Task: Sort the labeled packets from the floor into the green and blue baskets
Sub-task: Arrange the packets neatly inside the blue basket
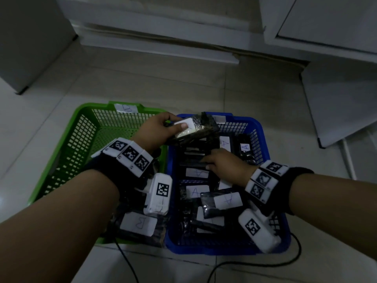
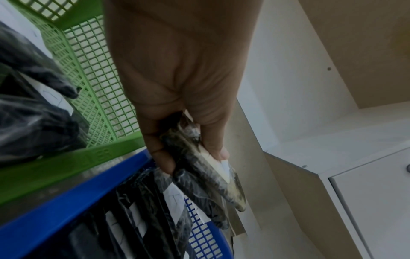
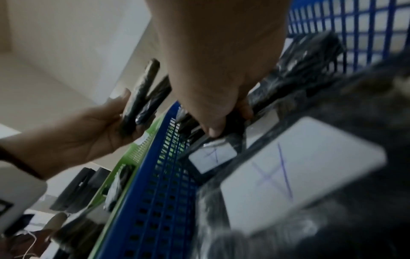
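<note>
The green basket point(image 1: 95, 104) sits on the left and the blue basket point(image 1: 204, 250) on the right, side by side on the floor. My left hand point(image 1: 175, 129) grips a small stack of black packets point(image 1: 204, 123) with a white label on top, above the blue basket's far left corner. The left wrist view shows the thumb and fingers pinching that stack point(image 2: 213, 185). My right hand point(image 1: 210, 162) reaches into the blue basket, and its thumb and fingers point(image 3: 213, 130) pinch the edge of a black packet point(image 3: 230, 122). Several packets labelled A point(image 1: 196, 190) fill the blue basket. A packet labelled B point(image 1: 138, 223) lies in the green one.
Pale tiled floor point(image 1: 183, 82) surrounds the baskets. White cabinets point(image 1: 306, 23) stand behind, and a white panel point(image 1: 336, 99) leans at the right. Black cables point(image 1: 265, 264) run across the floor in front of the blue basket.
</note>
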{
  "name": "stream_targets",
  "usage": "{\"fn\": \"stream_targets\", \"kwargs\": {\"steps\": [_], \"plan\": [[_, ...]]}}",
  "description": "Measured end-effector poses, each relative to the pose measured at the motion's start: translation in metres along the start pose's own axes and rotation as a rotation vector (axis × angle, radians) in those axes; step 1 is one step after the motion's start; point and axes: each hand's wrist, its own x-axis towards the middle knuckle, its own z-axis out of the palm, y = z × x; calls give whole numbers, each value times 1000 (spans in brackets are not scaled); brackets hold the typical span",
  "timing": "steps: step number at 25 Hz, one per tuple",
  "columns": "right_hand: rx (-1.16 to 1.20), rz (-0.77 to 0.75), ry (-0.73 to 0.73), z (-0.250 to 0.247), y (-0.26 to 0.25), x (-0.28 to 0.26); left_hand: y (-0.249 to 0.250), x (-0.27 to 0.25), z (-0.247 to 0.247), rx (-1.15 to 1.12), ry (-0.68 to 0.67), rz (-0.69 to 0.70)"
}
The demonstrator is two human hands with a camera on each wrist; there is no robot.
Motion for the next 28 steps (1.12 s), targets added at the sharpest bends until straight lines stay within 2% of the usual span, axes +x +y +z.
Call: {"fn": "stream_targets", "kwargs": {"steps": [2, 4, 8, 12, 14, 18, 22, 24, 25, 26, 28], "plan": [[78, 54, 153, 6, -3, 0, 2, -2, 2, -27, -16, -3], [58, 3, 237, 11, -6, -1, 3, -2, 5, -28, -20, -10], [-19, -36, 114, 13, 2, -3, 5, -3, 6, -55, -17, -9], [-326, -81, -6, 14, -5, -6, 7, -5, 5, -80, -15, -9], [-408, -106, -25, 13, -8, -6, 7, -5, 3, -97, -27, -14], [-476, -113, -22, 10, -12, -3, 4, -6, -1, -83, -15, -16], [-425, -175, -60, 14, -6, -7, 2, -5, -7, -93, -10, -18], [-329, -185, -73, 15, -1, -12, 0, -3, -6, -59, -23, -10], [-200, -153, -15, 14, 0, -14, 0, -3, -5, -32, -35, -5], [5, -75, 86, 10, 0, -15, 1, -4, -3, -6, -51, -3], [643, 237, 278, -3, -3, -16, 2, -5, 1, 21, -84, -3]]}}
